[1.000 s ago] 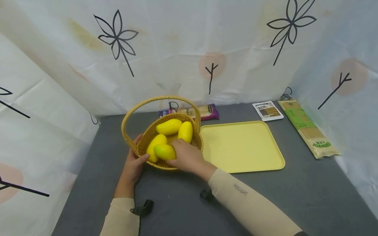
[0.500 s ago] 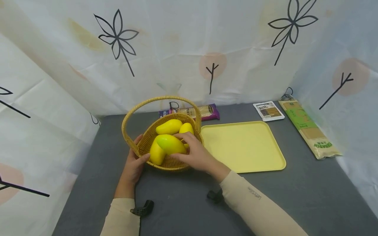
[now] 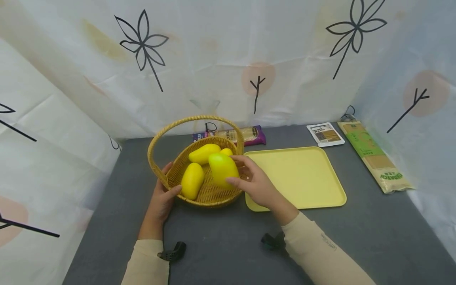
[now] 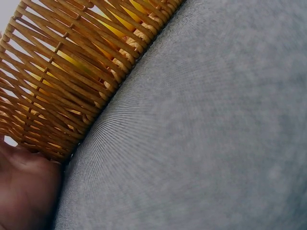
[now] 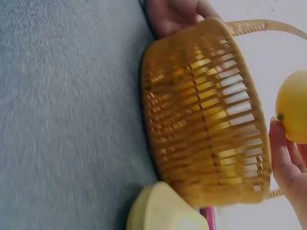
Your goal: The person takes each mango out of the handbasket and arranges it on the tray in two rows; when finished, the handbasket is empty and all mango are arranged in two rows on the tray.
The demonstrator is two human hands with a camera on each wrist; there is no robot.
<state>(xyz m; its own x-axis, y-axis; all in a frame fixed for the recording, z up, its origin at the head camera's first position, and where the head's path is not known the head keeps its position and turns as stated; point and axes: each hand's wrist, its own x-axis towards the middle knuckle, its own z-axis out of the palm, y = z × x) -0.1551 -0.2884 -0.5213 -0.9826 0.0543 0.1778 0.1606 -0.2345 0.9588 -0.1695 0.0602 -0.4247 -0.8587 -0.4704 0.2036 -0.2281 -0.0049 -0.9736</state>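
Note:
A wicker basket [image 3: 212,202] with a tall arched handle stands on the grey table. My left hand [image 3: 163,200] grips its left side, thumb at the rim and fingers on the outer wall; in the left wrist view the palm [image 4: 26,191] lies against the weave. My right hand [image 3: 261,186] holds a yellow-green mango [image 3: 222,170] over the right part of the basket. The right wrist view shows this mango [image 5: 295,108] raised above the rim. Inside lie a mango [image 3: 192,181] near the left wall, another mango [image 3: 204,153] at the back and a partly hidden mango [image 3: 227,151].
A yellow tray [image 3: 295,178] lies right of the basket, close to its side. Behind the basket is a purple-ended noodle pack [image 3: 254,135]. A white packet [image 3: 325,134] and a long green-labelled noodle pack [image 3: 374,154] lie at the back right. Patterned cloth hangs around the table.
My right hand has lifted the yellow-green mango from the front left of the basket, moving it right and turning it more upright. The left hand stays at the basket's side.

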